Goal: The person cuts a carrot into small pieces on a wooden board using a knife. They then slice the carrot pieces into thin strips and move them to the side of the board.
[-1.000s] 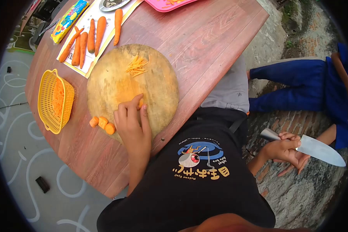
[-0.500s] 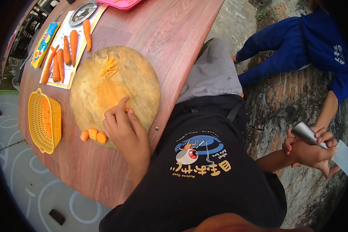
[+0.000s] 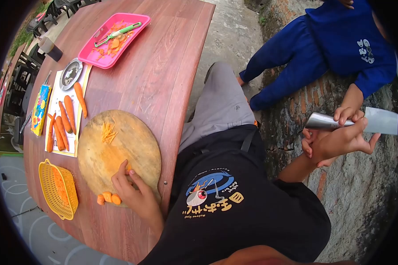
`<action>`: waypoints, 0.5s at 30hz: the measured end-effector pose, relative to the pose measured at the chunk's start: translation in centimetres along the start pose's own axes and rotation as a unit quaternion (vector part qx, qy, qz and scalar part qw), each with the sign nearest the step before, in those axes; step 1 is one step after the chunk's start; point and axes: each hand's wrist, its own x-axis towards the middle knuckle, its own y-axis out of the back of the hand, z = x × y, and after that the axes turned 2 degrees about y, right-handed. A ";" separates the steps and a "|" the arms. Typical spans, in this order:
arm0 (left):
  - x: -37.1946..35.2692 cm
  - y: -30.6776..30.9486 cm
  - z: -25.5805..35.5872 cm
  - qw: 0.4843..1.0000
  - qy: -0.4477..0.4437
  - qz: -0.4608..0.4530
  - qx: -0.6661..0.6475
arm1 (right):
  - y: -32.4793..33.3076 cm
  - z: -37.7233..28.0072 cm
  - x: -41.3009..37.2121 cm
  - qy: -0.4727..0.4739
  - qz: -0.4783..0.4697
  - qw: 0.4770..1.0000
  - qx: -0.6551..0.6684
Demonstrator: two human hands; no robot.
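My left hand (image 3: 130, 184) rests near the front of a round wooden cutting board (image 3: 137, 137), fingers bent over a small carrot piece (image 3: 128, 167) that barely shows. Close by, several thick carrot chunks (image 3: 107, 198) lie on the board's edge. Thin carrot strips (image 3: 108, 132) are heaped toward its far side. Out to the right, my right hand (image 3: 340, 140) is at the metal handle of a broad-bladed knife (image 3: 381, 120), its grip partly covered. Fingers of a person in blue (image 3: 346, 114) lie over that handle; more fingers show by my wrist.
Whole carrots (image 3: 66, 117) lie on a paper left of the board, beside a yellow-blue packet (image 3: 40, 110) and a metal ashtray (image 3: 71, 74). A yellow basket (image 3: 70, 201) holds shredded carrot. A pink tray (image 3: 97, 42) carries a green peeler (image 3: 121, 33) and peelings.
My view has shifted, bringing the whole pink tray and peeler into sight. More of the knife's blade shows now. My left hand stays on the board over the carrot piece.
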 end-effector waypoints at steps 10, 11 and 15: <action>0.4 -0.4 -0.9 0.997 0.025 0.024 0.073 | 7.7 6.3 12.5 -0.003 -0.118 0.993 0.029; 0.5 -0.3 -0.4 0.998 0.029 0.027 0.058 | 10.8 9.0 16.5 -0.020 -0.163 0.977 0.136; 1.1 -0.2 -0.5 0.992 0.052 0.025 0.110 | 2.6 7.5 12.4 -0.016 -0.102 0.994 -0.040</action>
